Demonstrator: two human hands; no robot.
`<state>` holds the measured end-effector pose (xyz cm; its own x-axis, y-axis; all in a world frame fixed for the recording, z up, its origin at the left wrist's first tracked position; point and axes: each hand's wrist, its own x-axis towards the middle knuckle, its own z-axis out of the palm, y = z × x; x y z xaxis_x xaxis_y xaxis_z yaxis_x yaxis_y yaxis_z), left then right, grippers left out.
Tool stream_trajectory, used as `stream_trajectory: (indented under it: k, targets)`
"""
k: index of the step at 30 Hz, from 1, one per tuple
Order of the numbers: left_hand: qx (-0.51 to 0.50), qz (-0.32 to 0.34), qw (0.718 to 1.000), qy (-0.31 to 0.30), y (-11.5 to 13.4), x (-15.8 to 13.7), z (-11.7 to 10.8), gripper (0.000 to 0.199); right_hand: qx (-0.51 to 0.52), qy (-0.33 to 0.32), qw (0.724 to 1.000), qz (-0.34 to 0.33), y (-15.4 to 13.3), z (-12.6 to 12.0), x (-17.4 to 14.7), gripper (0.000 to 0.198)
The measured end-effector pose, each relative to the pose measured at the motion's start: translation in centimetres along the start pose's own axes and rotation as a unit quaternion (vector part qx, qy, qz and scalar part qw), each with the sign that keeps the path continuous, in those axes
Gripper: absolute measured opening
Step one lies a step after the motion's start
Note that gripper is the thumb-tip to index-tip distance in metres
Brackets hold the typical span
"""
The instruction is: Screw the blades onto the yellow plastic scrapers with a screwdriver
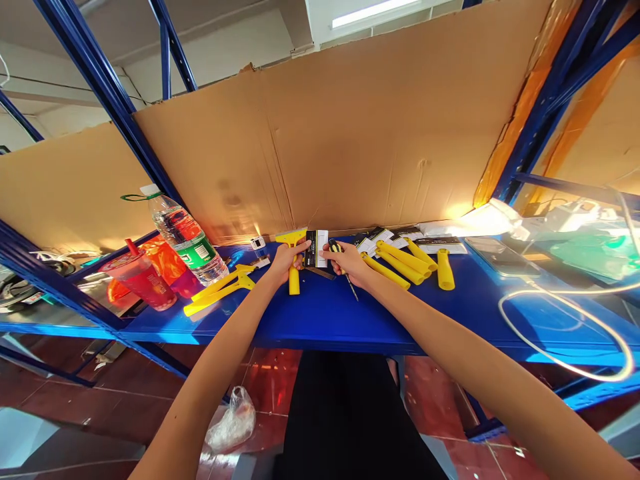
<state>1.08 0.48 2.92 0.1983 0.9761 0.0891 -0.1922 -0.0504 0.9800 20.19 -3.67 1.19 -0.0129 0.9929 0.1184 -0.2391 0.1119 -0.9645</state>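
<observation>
My left hand (pixel 286 261) is closed round a yellow scraper (pixel 294 283), whose wide head points away from me and whose handle points towards me. A black-and-white printed packet (pixel 316 248) is held upright between both hands, with a thumb at each side. In my closed right hand (pixel 349 257) is a screwdriver (pixel 353 287), its shaft pointing down towards the shelf. Left of my left hand lie yellow scrapers (pixel 220 288). Beyond my right hand are several loose yellow handles (pixel 403 262) and more printed packets (pixel 380 237).
On the blue shelf (pixel 320 320), a water bottle (pixel 193 243) and a red drink cup (pixel 145 277) stand left. A phone (pixel 500 257) and a looped white cable (pixel 565 363) lie right. Cardboard (pixel 350 147) walls the back. A plastic bag (pixel 233 423) sits on the floor.
</observation>
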Motion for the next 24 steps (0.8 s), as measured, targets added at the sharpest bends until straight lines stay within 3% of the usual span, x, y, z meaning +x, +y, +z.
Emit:
stream_trajectory:
  k: [12, 24]
  targets:
    - [-0.001, -0.019, 1.000, -0.020, 0.6, -0.6, 0.7, 0.046, 0.047, 0.019, 0.998, 0.029, -0.7, -0.6, 0.4, 0.048]
    - [-0.005, -0.022, 1.000, -0.020, 0.2, -0.4, 0.4, 0.053, 0.076, 0.030, 0.996, 0.042, -1.2, -0.6, 0.1, 0.047]
